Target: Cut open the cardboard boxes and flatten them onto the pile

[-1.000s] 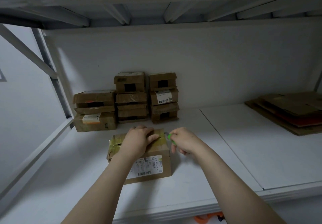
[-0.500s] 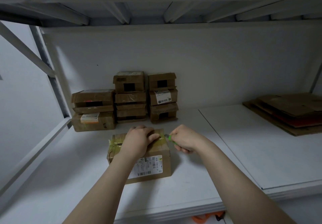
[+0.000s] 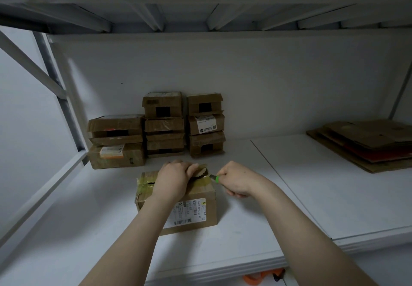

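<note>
Head view. A small taped cardboard box (image 3: pixel 207 196) sits at lower centre of the frame on the white shelf (image 3: pixel 312 185), with its label facing the camera. The left hand (image 3: pixel 174 180) grips its top, fingers curled over the far edge. The right hand (image 3: pixel 236 181) is closed round a green-handled cutter (image 3: pixel 214 177), whose tip meets the tape at the box's upper right corner. The box looks light and its walls are dented, so it would probably slide or cave in unless pinned from above (glossy tape offers little friction). Best hold: palm on the lid, clear of the blade's line. Uncut boxes (image 3: pixel 165 127) stand stacked at centre left, and the flattened pile (image 3: pixel 365 145) lies at the right edge.
</note>
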